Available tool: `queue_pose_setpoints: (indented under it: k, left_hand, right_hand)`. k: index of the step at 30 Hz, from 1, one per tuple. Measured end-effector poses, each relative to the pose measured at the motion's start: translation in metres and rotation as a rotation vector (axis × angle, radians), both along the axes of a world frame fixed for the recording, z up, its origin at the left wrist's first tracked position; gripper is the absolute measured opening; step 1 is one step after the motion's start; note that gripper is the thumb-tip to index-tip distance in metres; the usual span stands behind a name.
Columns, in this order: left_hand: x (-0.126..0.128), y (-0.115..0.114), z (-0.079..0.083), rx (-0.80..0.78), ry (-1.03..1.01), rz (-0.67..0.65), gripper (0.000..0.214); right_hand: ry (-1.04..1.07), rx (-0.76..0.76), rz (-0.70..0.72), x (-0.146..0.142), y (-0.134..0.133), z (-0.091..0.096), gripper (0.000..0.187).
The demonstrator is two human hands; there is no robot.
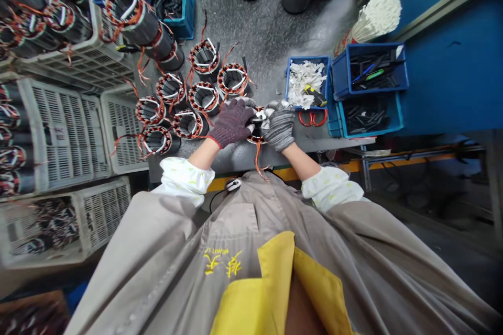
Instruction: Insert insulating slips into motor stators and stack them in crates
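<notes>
At the near edge of the workbench stands a motor stator (258, 140) with orange copper windings, its wire tail hanging over the edge. My left hand (234, 122), in a maroon knit glove, grips its left side with bent fingers. Opposite it, my right hand (279, 124), in a grey striped glove, closes on the right side, fingertips at the top rim. Something small and dark shows between the fingertips, too covered to name. Several more wound stators (204, 97) stand upright just left of my hands, with white strips and loose orange leads.
Right of my hands are red-handled scissors (313, 117), a blue tray (288, 81) of white scraps with a yellow-black cutter (315, 95), and blue bins (371, 91) of black strips. White sleeving (379, 14) stands behind. Plastic crates (65, 131) of stators flank the bench on the left.
</notes>
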State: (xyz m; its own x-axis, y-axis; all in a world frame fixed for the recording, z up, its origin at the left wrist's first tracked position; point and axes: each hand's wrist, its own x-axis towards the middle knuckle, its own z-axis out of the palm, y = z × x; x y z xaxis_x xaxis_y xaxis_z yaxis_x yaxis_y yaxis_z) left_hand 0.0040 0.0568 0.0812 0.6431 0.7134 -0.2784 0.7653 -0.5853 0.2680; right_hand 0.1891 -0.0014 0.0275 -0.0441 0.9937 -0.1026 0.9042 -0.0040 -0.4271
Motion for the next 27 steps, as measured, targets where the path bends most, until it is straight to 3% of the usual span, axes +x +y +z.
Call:
queue_pose_setpoints:
  k: [4,8,11,14,18,20,22,24,27]
  left_hand:
    - [0.011,0.009,-0.001,-0.1,0.049,-0.04,0.056]
    - [0.005,0.015,-0.005,-0.135,-0.062,-0.035,0.05]
    - [-0.016,0.003,-0.017,-0.099,-0.372,0.142,0.057]
    - [-0.031,-0.02,-0.038,-0.101,-0.624,0.397,0.064]
    - [-0.027,-0.049,-0.06,-0.234,-0.629,0.713,0.055]
    - [-0.02,-0.058,-0.065,-0.264,-0.638,0.807,0.051]
    - [-0.013,-0.062,-0.067,-0.27,-0.684,0.844,0.05]
    - [-0.009,-0.062,-0.069,-0.27,-0.735,0.858,0.048]
    - [-0.006,-0.06,-0.076,-0.226,-0.78,0.885,0.047]
  right_hand:
    - [-0.098,0.038,-0.006,0.009,0.006,0.019,0.068]
    - [-0.131,-0.036,0.145,0.017,0.031,0.026,0.073]
    - [-0.161,-0.068,0.186,0.016,0.043,0.03,0.073]
    - [-0.163,-0.046,0.223,0.01,0.045,0.036,0.06]
    - [-0.033,-0.039,0.407,0.007,0.043,0.039,0.042]
    - [0.058,-0.051,0.438,0.009,0.042,0.033,0.028]
    - [0.187,-0.065,0.393,0.01,0.039,0.022,0.014]
    - [0.394,-0.045,0.234,0.011,0.038,0.01,0.006]
    - [0.71,0.045,-0.063,0.014,0.045,-0.001,0.024]
